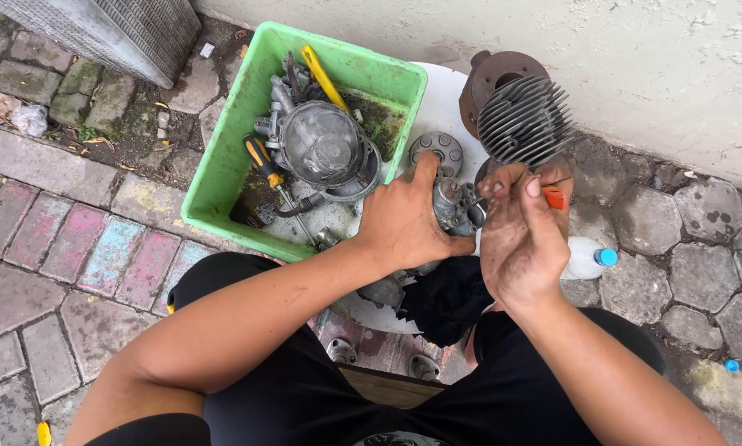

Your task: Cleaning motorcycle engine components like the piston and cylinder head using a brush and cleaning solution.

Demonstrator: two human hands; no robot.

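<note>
Two hands: both work at one small metal part above a white board.
Left hand point(404, 225): closed round the carburettor point(452, 208), thumb up at 12 o'clock, fingers wrapped on its near side.
Right hand point(521, 241): fingers curled shut on a thin tool with an orange handle point(556, 198); its tip meets the carburettor at 3 o'clock.
Carburettor: centre of view, between the hands, just over the board point(445, 107).
Handling: judged stiff cast metal, fairly heavy for its bulk, greasy and so likely slippery; knobbly, so best gripped round the body, not by the small fittings.
Tub point(222, 165): green plastic, at 10 o'clock of the hands; holds a grey engine casing point(325, 149), a yellow-and-black screwdriver point(265, 163), a yellow bar point(325, 78) and dirty liquid at the bottom.
Cylinder point(523, 120): finned, at 1 o'clock, against a rusty disc point(495, 70).
Rag point(445, 297): dark, at 6 o'clock on the lap.
Bottle point(587, 259): clear with blue cap, at 4 o'clock on the paving.
</note>
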